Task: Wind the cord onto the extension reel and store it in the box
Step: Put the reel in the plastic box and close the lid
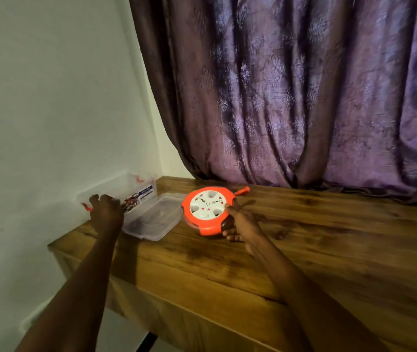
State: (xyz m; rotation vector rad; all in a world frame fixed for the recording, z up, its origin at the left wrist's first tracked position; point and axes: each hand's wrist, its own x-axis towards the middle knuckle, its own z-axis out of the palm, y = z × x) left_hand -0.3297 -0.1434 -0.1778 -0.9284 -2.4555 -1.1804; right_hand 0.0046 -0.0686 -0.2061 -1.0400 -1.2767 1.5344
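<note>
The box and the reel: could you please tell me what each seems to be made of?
The box looks like clear, thin plastic: the table shows through its walls, and the rim catches light. The reel looks like hard moulded plastic, an orange shell with a white face, smooth and slightly glossy. Blur leaves the finer finish open.

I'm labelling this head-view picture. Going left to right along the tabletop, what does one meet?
Left hand holding the lid → clear plastic box → orange-and-white extension reel → right hand gripping the reel → bare wooden table.
</note>
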